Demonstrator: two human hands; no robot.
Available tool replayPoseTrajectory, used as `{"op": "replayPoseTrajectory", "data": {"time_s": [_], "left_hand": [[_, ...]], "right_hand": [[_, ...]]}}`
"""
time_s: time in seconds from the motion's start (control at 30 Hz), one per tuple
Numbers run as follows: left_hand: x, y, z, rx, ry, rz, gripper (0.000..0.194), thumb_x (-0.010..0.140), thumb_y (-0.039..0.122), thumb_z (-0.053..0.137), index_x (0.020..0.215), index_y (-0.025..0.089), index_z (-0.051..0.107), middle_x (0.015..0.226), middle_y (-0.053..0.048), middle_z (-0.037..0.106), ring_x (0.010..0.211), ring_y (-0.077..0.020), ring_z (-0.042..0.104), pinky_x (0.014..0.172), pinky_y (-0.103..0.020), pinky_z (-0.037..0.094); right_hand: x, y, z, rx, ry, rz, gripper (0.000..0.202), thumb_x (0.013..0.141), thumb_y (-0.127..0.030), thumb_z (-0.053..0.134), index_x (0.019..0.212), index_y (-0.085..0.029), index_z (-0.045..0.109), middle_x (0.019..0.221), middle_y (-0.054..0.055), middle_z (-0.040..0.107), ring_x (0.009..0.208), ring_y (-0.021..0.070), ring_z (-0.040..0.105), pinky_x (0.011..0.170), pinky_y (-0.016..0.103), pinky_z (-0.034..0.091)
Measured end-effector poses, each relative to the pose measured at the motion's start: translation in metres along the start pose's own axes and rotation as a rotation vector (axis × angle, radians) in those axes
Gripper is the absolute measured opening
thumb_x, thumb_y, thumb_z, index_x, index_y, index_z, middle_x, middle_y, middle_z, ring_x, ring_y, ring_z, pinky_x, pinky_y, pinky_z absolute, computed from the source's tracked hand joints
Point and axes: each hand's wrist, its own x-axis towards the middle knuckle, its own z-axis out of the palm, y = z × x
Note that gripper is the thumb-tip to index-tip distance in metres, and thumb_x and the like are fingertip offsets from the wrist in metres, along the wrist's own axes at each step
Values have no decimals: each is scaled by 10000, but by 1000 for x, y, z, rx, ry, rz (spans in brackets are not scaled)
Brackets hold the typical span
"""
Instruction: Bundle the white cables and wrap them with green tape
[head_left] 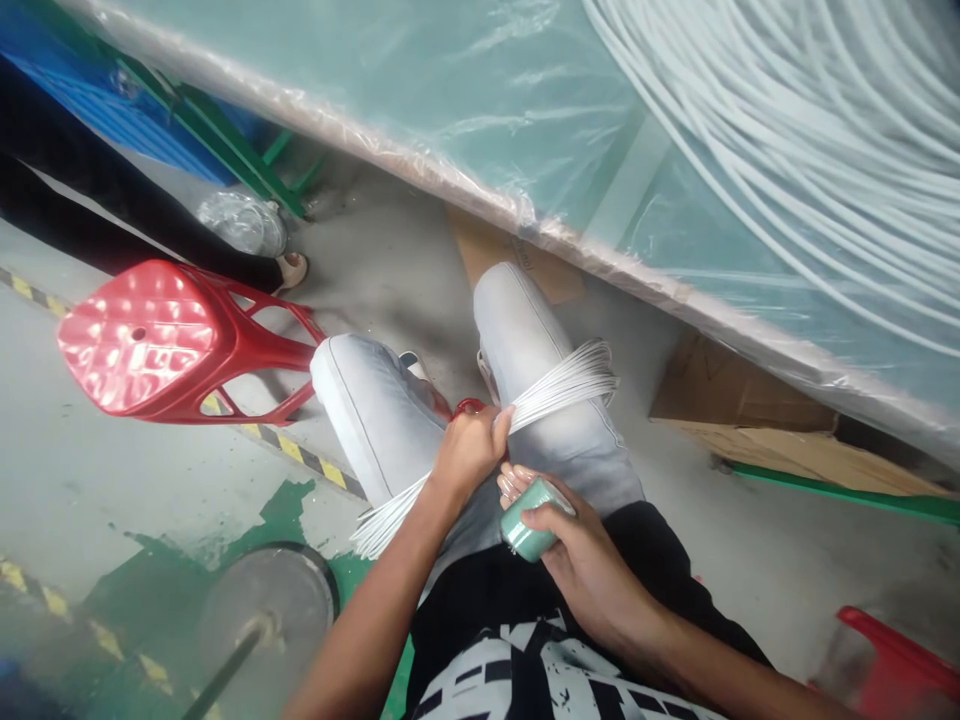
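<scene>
Across my lap lies a bundle of thin white cables [566, 385], its loose ends spread past my forearm on one side and the other end over my knee. My left hand [472, 450] is closed round the middle of the bundle. Just beside it, my right hand [574, 540] grips a roll of green tape [531, 520], with the fingertips close to the cables. Whether any tape runs from the roll to the bundle I cannot tell. A small red thing [469, 406] shows behind my left hand, mostly hidden.
A plastic-covered table [465, 90] stands ahead, bearing a large coil of white cable [810, 130]. On the left are a red stool [142, 335], a person's dark-trousered legs [135, 210] and a round metal base [262, 610]. Cardboard [750, 400] lies under the table.
</scene>
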Motion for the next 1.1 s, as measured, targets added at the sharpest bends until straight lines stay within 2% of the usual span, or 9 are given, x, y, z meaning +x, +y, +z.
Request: {"op": "replayPoseTrajectory", "data": {"time_s": [0.1, 0.27, 0.37, 0.47, 0.63, 0.73, 0.87, 1.0, 1.1], "left_hand": [[3, -3, -5, -114, 4, -42, 589, 1000, 554, 237, 715, 125, 523, 666, -59, 550, 617, -129, 455, 661, -290, 312], [2, -4, -32, -705, -524, -22, 556, 919, 614, 451, 849, 74, 567, 734, -37, 548, 645, -87, 481, 601, -219, 382], [-5, 5, -41, -731, -623, -8, 477, 904, 562, 518, 896, 85, 527, 782, -36, 544, 673, -97, 519, 601, -220, 427], [-11, 16, -43, -677, -555, -18, 464, 925, 571, 466, 877, 109, 471, 750, -28, 554, 650, -120, 564, 579, -236, 455], [-16, 26, -47, -230, -190, -18, 462, 940, 572, 425, 851, 125, 498, 745, -16, 569, 666, -114, 510, 640, -269, 382], [-14, 24, -51, -102, -72, -88, 489, 931, 623, 394, 852, 147, 478, 736, -14, 588, 669, -139, 523, 646, -292, 371], [-13, 16, -61, -222, -100, -102, 503, 936, 642, 374, 917, 149, 472, 795, -31, 600, 706, -148, 555, 686, -299, 421], [-31, 15, -85, -362, -60, -37, 474, 1006, 552, 272, 1309, 220, 424, 1250, -35, 515, 1136, -109, 518, 1025, -271, 386], [-57, 25, -97, -193, -59, 38, 488, 914, 566, 509, 1329, 330, 405, 1371, 44, 412, 1257, -88, 426, 1072, -239, 347]], "right_hand": [[7, 1, -5, 42, -45, -11, 440, 643, -248, 715, 1079, -208, 664, 1122, 47, 553, 1143, 198, 489, 899, 239, 410], [11, 0, -15, 53, -129, -24, 356, 718, -237, 670, 1069, -186, 639, 1122, 60, 542, 1036, 153, 495, 943, 273, 404], [8, -1, -18, 68, -150, -28, 301, 703, -207, 684, 996, -162, 630, 1104, 66, 543, 1029, 147, 499, 959, 275, 403], [7, -2, -16, 85, -166, -45, 291, 703, -195, 698, 983, -152, 630, 1090, 61, 527, 1021, 128, 488, 956, 256, 404], [10, -10, 0, 49, -183, -53, 326, 723, -220, 699, 1029, -155, 607, 981, 49, 518, 876, 93, 465, 841, 229, 420], [12, -16, 16, 74, -174, -78, 352, 705, -204, 707, 1023, -133, 573, 969, 44, 520, 891, 98, 476, 809, 215, 411], [8, -22, 35, 98, -166, -63, 377, 708, -216, 719, 1045, -122, 580, 997, 50, 530, 948, 112, 483, 803, 195, 413], [-1, -27, 46, 128, -210, -11, 330, 767, -269, 730, 1054, -166, 605, 1070, 29, 534, 1002, 93, 482, 891, 200, 428], [-4, -29, 50, 137, -185, 6, 309, 795, -276, 713, 1078, -183, 630, 1115, 26, 540, 995, 83, 487, 818, 151, 438]]}}
